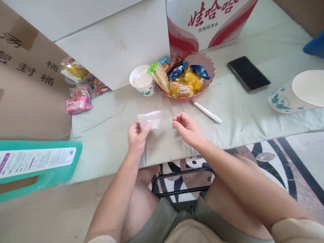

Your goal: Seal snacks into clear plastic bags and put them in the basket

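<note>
A small clear plastic bag (150, 119) is pinched between the thumb and fingers of my left hand (137, 136), held above the cloth-covered table. My right hand (188, 129) hovers to its right with loosely curled fingers, the thumb slightly apart and nothing visible between them. Just beyond my right hand lies a white pen-like stick (207, 112), perhaps a utility knife. Behind it stands a pink scalloped bowl (211, 72) of wrapped snacks (182, 88). A paper cup (143, 82) with blue leaf prints touches or nearly touches the bowl's left side.
At right are a black phone (249, 73) and a larger paper cup or tub (283, 99). White boxes (121, 44) line the back. Snack packets (79, 104) lie at left by a cardboard box (32, 101). A green plastic handled item (73, 168) sits at the table's left edge.
</note>
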